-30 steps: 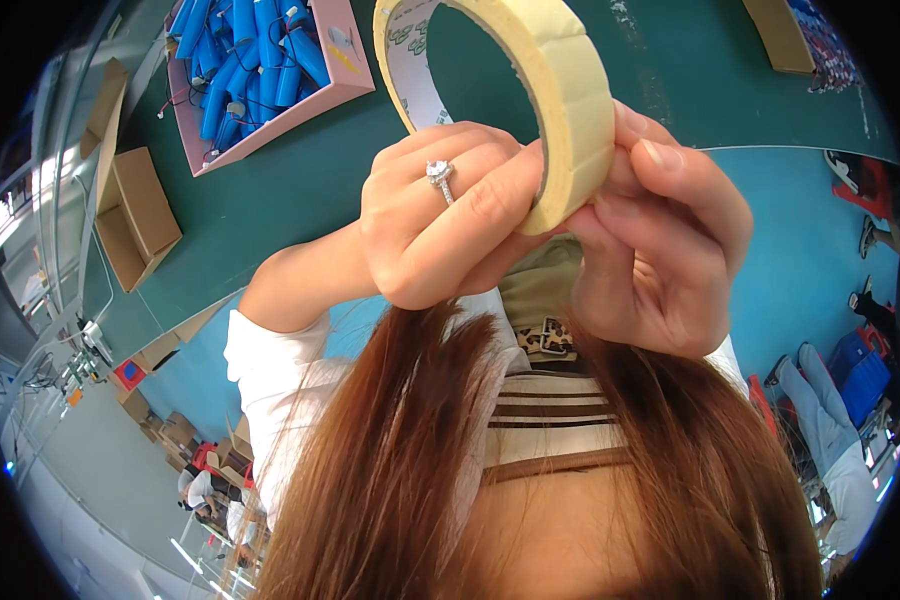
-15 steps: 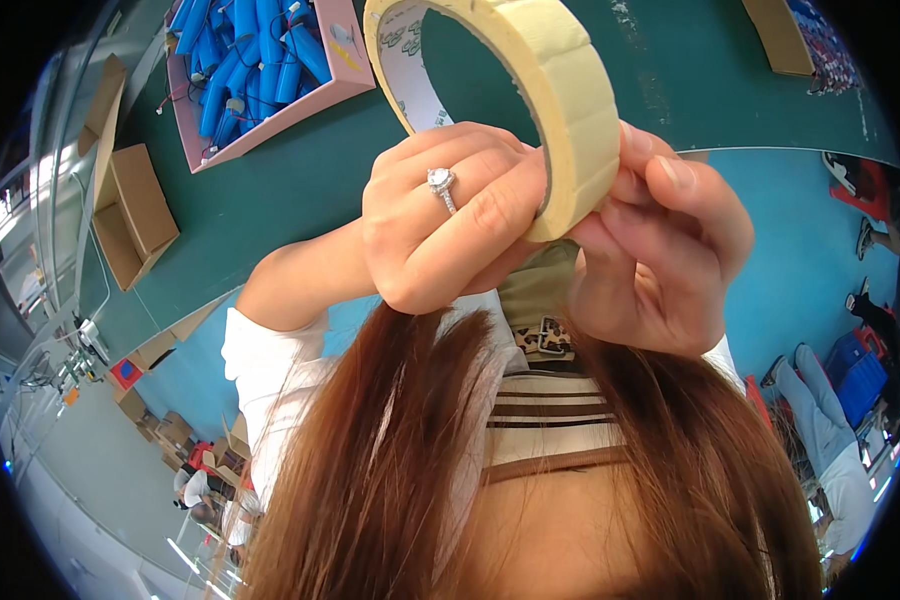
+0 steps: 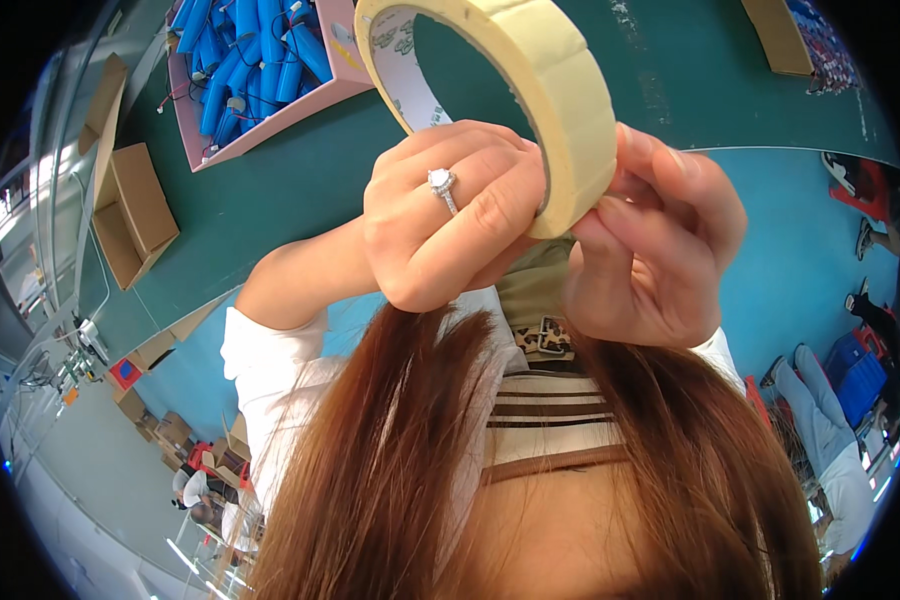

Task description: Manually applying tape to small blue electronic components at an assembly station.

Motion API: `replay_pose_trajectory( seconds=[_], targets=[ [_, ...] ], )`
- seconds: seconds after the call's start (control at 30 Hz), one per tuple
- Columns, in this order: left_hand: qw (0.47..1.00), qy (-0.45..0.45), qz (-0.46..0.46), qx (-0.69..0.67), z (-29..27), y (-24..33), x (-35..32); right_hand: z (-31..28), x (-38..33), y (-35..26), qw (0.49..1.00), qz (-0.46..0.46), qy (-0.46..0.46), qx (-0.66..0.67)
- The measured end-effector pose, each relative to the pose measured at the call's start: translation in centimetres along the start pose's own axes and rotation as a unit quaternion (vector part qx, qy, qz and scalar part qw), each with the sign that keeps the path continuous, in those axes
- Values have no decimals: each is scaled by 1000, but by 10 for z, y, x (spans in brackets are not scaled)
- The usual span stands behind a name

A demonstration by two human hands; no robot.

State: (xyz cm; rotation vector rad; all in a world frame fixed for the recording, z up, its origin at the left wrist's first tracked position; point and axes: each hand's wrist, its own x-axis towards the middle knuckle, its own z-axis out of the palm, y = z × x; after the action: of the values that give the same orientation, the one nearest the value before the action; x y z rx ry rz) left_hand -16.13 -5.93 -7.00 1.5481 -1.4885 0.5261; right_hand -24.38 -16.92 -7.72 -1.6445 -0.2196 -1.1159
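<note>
A roll of pale yellow masking tape (image 3: 560, 90) is held up in front of me, its ring tilted so the white inner core shows. My left hand (image 3: 450, 215), with a ring on one finger, is closed round the lower near part of the roll; the fingers pass behind and inside it. At the roll's lower right edge, my right hand (image 3: 660, 240) has its thumb and fingers drawn together against the tape's outer face. Whether a tape end lies between those right fingertips is hidden.
A pink box (image 3: 270, 125) of blue wired battery packs (image 3: 255, 60) sits on the green table (image 3: 230, 210). Open cardboard boxes (image 3: 135, 215) stand at the table's left edge; another carton (image 3: 778, 38) is at far right. Other people and a blue crate (image 3: 855, 385) appear at right.
The tape roll has tipped slightly to the left at its top. My right hand has shifted a little up and left, its fingers still at the roll's edge. My left hand stays nearly still.
</note>
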Motion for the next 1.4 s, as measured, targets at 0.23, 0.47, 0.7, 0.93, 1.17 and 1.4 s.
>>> replay_pose_trajectory(
  seconds=[0.23,0.47,0.7,0.93,1.17,1.4],
  targets=[
    [1000,-13,2,13,-1,-1,-1,1,2,4,999,-44,13,-15],
    [1000,-10,-5,4,-1,0,-2,1,3,5,999,-50,12,-2],
    [1000,-7,8,1,-1,-1,-1,2,2,0,1000,-24,10,-9],
    [1000,-15,-2,0,-2,0,0,4,-1,2,999,-37,35,-10],
    [1000,-8,7,-14,-2,-2,0,6,-2,2,997,-47,50,-21],
    [1000,-1,5,-17,0,-1,0,3,-2,3,998,-46,34,-12]
  ],
)
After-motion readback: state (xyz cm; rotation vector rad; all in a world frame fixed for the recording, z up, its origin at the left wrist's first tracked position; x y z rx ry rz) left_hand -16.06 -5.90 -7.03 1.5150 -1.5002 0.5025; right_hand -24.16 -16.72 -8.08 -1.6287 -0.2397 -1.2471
